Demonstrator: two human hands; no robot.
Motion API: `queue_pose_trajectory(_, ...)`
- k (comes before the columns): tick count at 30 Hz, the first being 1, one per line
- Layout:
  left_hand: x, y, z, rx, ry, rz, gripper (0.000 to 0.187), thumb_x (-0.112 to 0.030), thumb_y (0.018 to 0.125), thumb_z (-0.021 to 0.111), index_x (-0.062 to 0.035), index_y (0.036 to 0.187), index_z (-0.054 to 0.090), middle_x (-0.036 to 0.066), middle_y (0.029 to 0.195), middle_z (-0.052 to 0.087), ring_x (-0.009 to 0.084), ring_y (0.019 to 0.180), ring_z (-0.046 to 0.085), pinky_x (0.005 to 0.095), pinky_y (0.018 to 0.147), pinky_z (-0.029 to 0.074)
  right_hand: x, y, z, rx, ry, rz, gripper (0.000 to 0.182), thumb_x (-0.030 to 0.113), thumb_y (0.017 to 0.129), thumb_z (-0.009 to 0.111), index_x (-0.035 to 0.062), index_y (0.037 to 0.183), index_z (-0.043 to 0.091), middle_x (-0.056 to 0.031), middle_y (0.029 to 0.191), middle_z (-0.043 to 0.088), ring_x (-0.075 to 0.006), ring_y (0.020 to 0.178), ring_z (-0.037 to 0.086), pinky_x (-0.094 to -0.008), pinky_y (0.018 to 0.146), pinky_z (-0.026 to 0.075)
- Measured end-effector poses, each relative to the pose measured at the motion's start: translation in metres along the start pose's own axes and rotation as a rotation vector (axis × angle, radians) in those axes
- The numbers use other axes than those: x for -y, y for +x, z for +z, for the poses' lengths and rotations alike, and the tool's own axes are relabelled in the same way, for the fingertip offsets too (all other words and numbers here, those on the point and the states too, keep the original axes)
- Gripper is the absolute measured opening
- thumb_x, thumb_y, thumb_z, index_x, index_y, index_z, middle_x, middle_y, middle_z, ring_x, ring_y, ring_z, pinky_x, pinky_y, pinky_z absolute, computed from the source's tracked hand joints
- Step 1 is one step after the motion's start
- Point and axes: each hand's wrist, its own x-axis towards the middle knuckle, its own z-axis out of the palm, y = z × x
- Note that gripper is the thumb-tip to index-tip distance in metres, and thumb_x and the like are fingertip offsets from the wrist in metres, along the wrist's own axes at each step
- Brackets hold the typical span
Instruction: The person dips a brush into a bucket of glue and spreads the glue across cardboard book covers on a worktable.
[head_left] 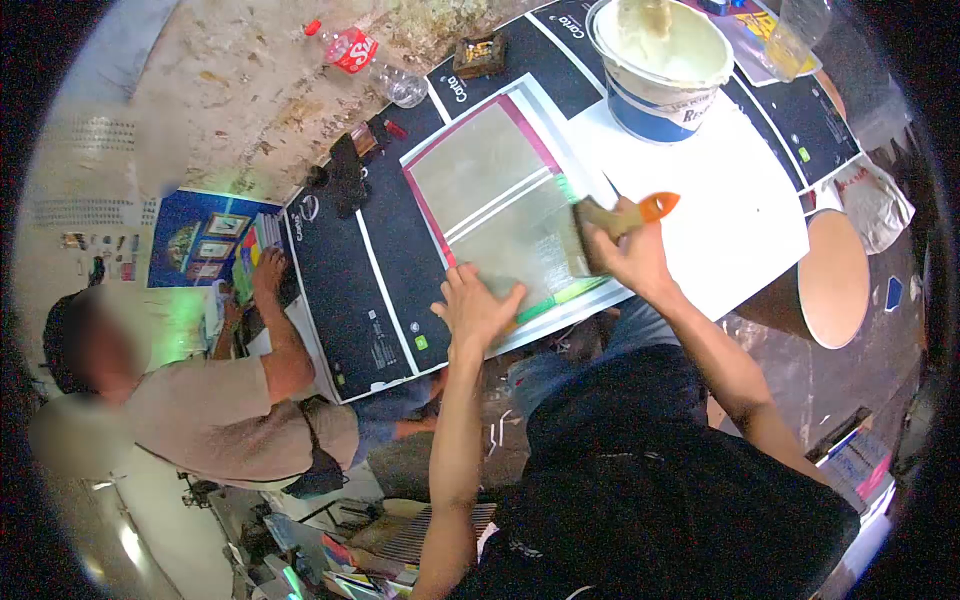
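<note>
My right hand (637, 252) is closed round a wide paste brush (657, 206) with an orange handle end. Its bristle end is over the right side of a grey cover panel (475, 160). The panel has maroon edging on its far half, green edging on its near half and two white strips across the middle. With fingers spread, my left hand (478, 310) rests on the panel's near left corner. White sheets lie under and to the right of the panel. A bucket (648, 115) of whitish paste stands beyond my right hand.
Black printed boards (375, 285) cover the table. A plastic bottle (385, 78) and a small dark box (480, 56) are at the far edge. Another person (215, 410) works at the left end. A round brown-topped stool or drum (836, 280) stands at the right.
</note>
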Motion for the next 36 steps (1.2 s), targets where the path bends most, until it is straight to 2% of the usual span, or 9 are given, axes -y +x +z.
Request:
queue_pose_trajectory(5, 0.006, 0.01, -0.006, 0.025, -0.088, -0.015, 0.076, -0.049, 0.067, 0.07, 0.0037, 0.119, 0.052, 0.019, 0.119, 0.051, 0.0352, 0.111, 0.05, 0.0521, 0.092, 0.038, -0.053, -0.06, -0.095, -0.195, -0.067, 0.041, 0.024, 0.018, 0.081, 0.068, -0.0025, 0.09, 0.06, -0.0093, 0.077, 0.059, -0.0182, 0.07, 0.057, -0.0341, 0.061, 0.046)
queue_pose_trajectory(7, 0.042, 0.053, 0.006, 0.056, -0.308, -0.059, 0.071, -0.047, 0.069, 0.068, 0.0054, 0.114, 0.056, 0.021, 0.117, 0.054, 0.0359, 0.108, 0.054, 0.0457, 0.091, 0.042, -0.078, -0.087, -0.158, -0.29, -0.105, 0.209, 0.023, 0.016, 0.086, 0.068, -0.0021, 0.098, 0.06, -0.0068, 0.096, 0.063, -0.0137, 0.087, 0.057, -0.03, 0.081, 0.047)
queue_pose_trajectory(11, 0.08, 0.112, 0.016, -0.139, -0.515, -0.232, 0.051, -0.037, 0.073, 0.065, 0.005, 0.102, 0.064, 0.023, 0.1, 0.065, 0.0308, 0.092, 0.064, 0.0365, 0.081, 0.049, -0.111, -0.136, -0.241, -0.63, 0.004, 0.294, 0.025, 0.016, 0.088, 0.066, -0.0041, 0.101, 0.058, -0.0099, 0.098, 0.063, -0.0126, 0.088, 0.057, -0.0259, 0.08, 0.047)
queue_pose_trajectory(12, 0.071, 0.108, -0.004, 0.033, -0.542, -0.292, 0.037, -0.029, 0.074, 0.064, 0.0028, 0.092, 0.068, 0.018, 0.083, 0.068, 0.0248, 0.074, 0.067, 0.0347, 0.069, 0.052, -0.098, -0.141, -0.248, -0.673, 0.022, 0.304, 0.023, 0.016, 0.089, 0.066, -0.0031, 0.098, 0.058, -0.0083, 0.095, 0.062, -0.0118, 0.086, 0.056, -0.0257, 0.078, 0.047)
queue_pose_trajectory(16, 0.071, 0.12, -0.003, -0.01, -0.731, -0.288, 0.013, -0.014, 0.078, 0.061, -0.0018, 0.077, 0.064, 0.004, 0.068, 0.061, 0.0085, 0.054, 0.056, 0.0207, 0.042, 0.038, -0.099, -0.158, -0.26, -0.764, 0.041, 0.288, 0.017, 0.015, 0.09, 0.065, -0.0004, 0.092, 0.057, -0.0034, 0.087, 0.058, -0.0091, 0.077, 0.053, -0.0247, 0.069, 0.046)
queue_pose_trajectory(19, 0.08, 0.124, 0.0, 0.039, -0.795, -0.293, 0.011, -0.013, 0.078, 0.06, -0.0024, 0.079, 0.065, 0.003, 0.07, 0.061, 0.0091, 0.052, 0.054, 0.0195, 0.041, 0.037, -0.1, -0.152, -0.252, -0.775, 0.028, 0.287, 0.015, 0.013, 0.09, 0.064, 0.0003, 0.089, 0.057, -0.0014, 0.083, 0.056, -0.008, 0.074, 0.05, -0.0245, 0.066, 0.044)
queue_pose_trajectory(24, 0.084, 0.129, 0.005, 0.061, -0.858, -0.326, 0.019, -0.022, 0.075, 0.065, -0.0053, 0.081, 0.071, 0.004, 0.066, 0.065, 0.0147, 0.063, 0.063, 0.0319, 0.061, 0.05, -0.121, -0.131, -0.235, -0.655, 0.14, 0.154, 0.01, 0.008, 0.091, 0.06, -0.0006, 0.094, 0.057, -0.004, 0.087, 0.06, -0.0093, 0.079, 0.055, -0.0244, 0.069, 0.045)
queue_pose_trajectory(30, 0.078, 0.135, -0.007, -0.004, -0.55, -0.279, 0.023, -0.026, 0.069, 0.071, -0.003, 0.075, 0.071, 0.009, 0.068, 0.068, 0.0145, 0.058, 0.065, 0.0282, 0.053, 0.051, -0.088, -0.112, -0.214, -0.543, 0.025, 0.25, 0.024, 0.018, 0.088, 0.066, -0.0015, 0.099, 0.057, -0.0066, 0.095, 0.06, -0.0124, 0.086, 0.055, -0.0273, 0.076, 0.046)
queue_pose_trajectory(36, 0.097, 0.144, 0.006, 0.085, -0.911, -0.21, 0.021, -0.021, 0.072, 0.072, -0.0008, 0.074, 0.068, 0.01, 0.066, 0.066, 0.0125, 0.05, 0.061, 0.0246, 0.046, 0.047, -0.082, -0.115, -0.21, -0.546, 0.015, 0.264, 0.021, 0.017, 0.089, 0.065, -0.0004, 0.095, 0.057, -0.0051, 0.091, 0.058, -0.0123, 0.086, 0.053, -0.0278, 0.08, 0.044)
